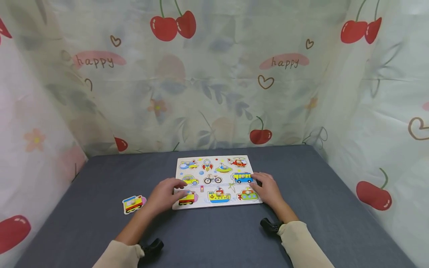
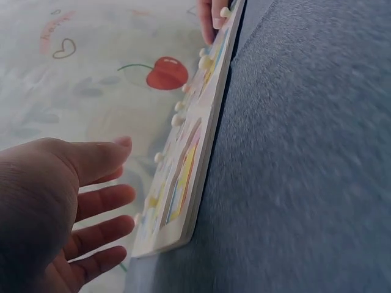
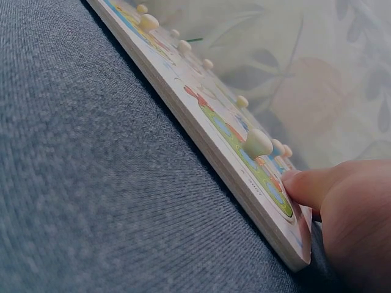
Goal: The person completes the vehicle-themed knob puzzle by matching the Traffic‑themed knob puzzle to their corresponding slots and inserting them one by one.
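Observation:
A white wooden knob puzzle board (image 1: 197,182) lies flat on the grey cloth, filled with vehicle pieces on small round knobs. My left hand (image 1: 164,195) is at its left edge, fingers apart and loosely bent, with nothing held; in the left wrist view the left hand (image 2: 55,207) looks clear of the board. The recess near it shows a printed train (image 1: 188,198) without a knob. Left of that hand lies a loose train piece (image 1: 133,203). My right hand (image 1: 269,190) rests at the right edge, its thumb (image 3: 305,186) touching the board beside the green submarine piece (image 1: 248,194).
Grey cloth (image 1: 214,238) covers the table around the board. A cherry-patterned curtain (image 1: 214,93) encloses the back and sides. Black wrist straps with cameras sit on the left (image 1: 152,247) and right (image 1: 270,225) wrists.

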{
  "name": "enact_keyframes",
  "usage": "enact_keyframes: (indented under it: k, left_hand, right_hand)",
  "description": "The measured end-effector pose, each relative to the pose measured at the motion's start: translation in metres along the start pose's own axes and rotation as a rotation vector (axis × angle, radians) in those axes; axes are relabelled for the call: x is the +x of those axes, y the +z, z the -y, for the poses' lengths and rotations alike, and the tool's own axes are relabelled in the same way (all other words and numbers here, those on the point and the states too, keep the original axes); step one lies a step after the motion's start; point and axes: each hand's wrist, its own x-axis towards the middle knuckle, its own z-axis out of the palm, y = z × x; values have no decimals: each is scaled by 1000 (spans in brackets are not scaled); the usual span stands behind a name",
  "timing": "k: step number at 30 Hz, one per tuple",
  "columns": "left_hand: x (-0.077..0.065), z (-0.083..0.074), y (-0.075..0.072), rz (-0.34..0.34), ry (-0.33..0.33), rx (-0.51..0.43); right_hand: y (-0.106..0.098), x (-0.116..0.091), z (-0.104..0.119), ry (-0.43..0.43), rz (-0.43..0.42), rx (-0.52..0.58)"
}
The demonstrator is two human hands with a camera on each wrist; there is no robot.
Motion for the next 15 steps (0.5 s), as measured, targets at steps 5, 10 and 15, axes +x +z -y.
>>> enact_keyframes:
  k: [5,10,15]
  left_hand:
    - [-12,9,-7,9,10,47]
    - [-21,18,-16,-4,-6,73]
    - [-29,26,-28,-5,-31,109]
  right_hand:
    - [0,-1,0,-1,1,1]
    - [0,-1,0,1,3,-6]
    - [0,0,0,9,7,-4]
